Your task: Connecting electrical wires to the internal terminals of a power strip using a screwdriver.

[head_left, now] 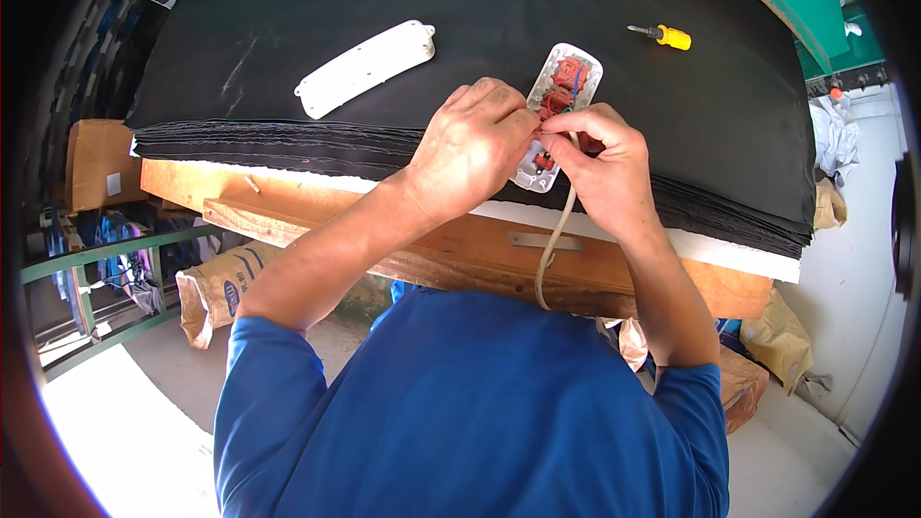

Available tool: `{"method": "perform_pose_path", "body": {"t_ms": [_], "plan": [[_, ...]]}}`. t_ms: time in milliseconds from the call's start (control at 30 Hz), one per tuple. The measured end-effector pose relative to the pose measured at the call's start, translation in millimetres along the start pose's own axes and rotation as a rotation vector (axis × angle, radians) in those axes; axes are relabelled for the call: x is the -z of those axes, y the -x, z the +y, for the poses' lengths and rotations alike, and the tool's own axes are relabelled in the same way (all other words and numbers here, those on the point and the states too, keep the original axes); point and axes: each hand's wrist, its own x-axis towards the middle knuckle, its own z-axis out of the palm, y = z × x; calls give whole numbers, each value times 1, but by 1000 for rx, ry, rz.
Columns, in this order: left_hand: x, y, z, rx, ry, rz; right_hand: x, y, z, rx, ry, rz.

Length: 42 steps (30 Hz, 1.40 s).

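Note:
An opened white power strip base (524, 176) lies at a slant on the black sheets, its red inner parts and thin wires exposed. Over its middle, my left hand (477, 146) and my right hand (612, 165) meet at the fingertips. Both are closed in a pinch among the wiring; whatever sits between the fingers is too small and covered to make out. A pale cable (554, 238) runs from the strip beside my right hand, down over the table edge towards me. Left of my hands lies the long white cover (369, 69), apart from the base.
A screwdriver (672, 36) with a yellow handle lies at the far right on the stack of black sheets (460, 10). The wooden table edge (441, 249) is in front of me. Paper sacks (216, 293) and a cardboard box (99, 165) stand on the left; more sacks (779, 338) sit lower right.

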Motion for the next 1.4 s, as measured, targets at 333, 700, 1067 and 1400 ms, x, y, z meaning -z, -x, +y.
{"method": "perform_pose_path", "body": {"t_ms": [333, 700, 1067, 1400], "plan": [[6, -3, -2, 78, 130, -127, -1, 0, -1, -13, -24, -6], [2, 5, -6, 206, 249, -91, 0, 0, 0, -2, -18, -18], [5, 0, 1, 0, -55, 1, -1, 0, -2, -24, -15, -14], [7, 1, -1, -271, -213, 6, -2, 1, 1, 14, -24, 8]]}}
